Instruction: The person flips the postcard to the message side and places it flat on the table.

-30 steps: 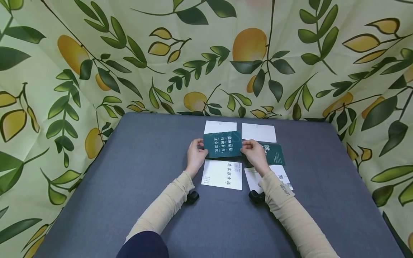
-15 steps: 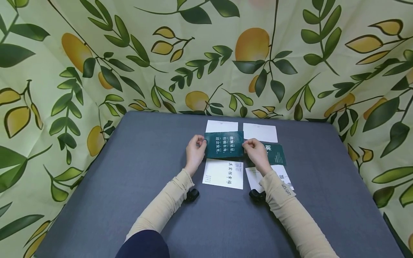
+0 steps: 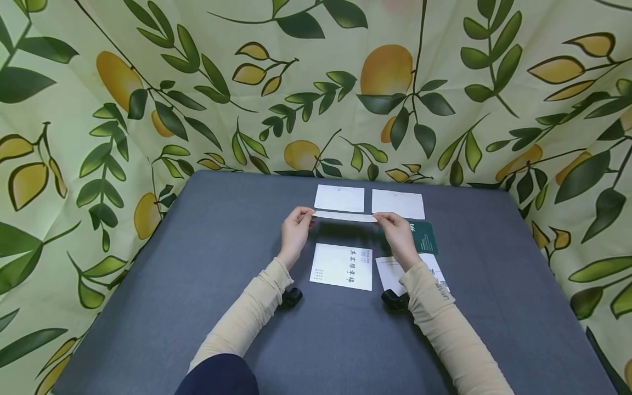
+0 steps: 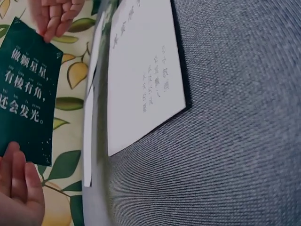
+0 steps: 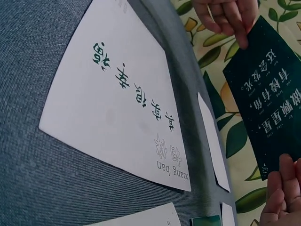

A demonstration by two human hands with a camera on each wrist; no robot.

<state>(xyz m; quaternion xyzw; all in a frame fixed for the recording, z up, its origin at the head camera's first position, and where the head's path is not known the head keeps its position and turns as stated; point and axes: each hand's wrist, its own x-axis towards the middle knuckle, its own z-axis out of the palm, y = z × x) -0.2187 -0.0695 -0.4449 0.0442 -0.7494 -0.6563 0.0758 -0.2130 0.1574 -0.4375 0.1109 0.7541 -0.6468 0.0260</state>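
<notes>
A: Nearest?
B: White cards (image 3: 337,269), flat on the table (image 3: 148,302).
A: Beyond?
B: Held card (image 3: 344,216), aloft over its shadow (image 3: 350,231). Left hand (image 3: 294,233) and right hand (image 3: 399,237) pinch opposite ends, presumably to keep it steady, green print uncovered.
A: Farthest?
B: Two far cards (image 3: 339,199), side by side; the gap likely keeps edges distinct.

Head view looks forward-down from above; low, nearer wrist views both face the held green card (image 4: 29,92).
</notes>
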